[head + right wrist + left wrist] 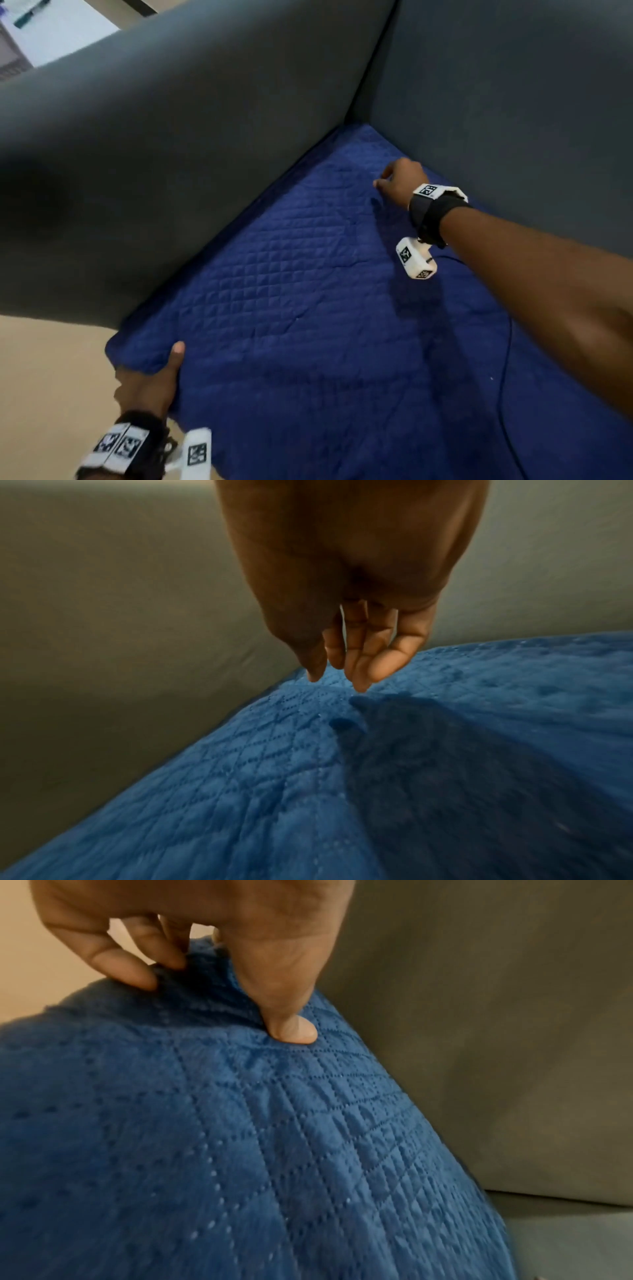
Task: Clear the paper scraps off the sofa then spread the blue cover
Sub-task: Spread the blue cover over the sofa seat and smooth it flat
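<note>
Blue cover [308, 308] runs toward sofa [205, 137] corner; left hand [150, 383] pinches edge, right hand [400, 181] loose

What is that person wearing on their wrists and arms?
Both arms are bare, with no sleeves or gloves. The right hand has a black wrist strap carrying white blocks printed with black-and-white square codes; one white block hangs under the wrist. The left hand wears a like black band with white coded blocks. A thin dark cable trails over the blue cover.
</note>
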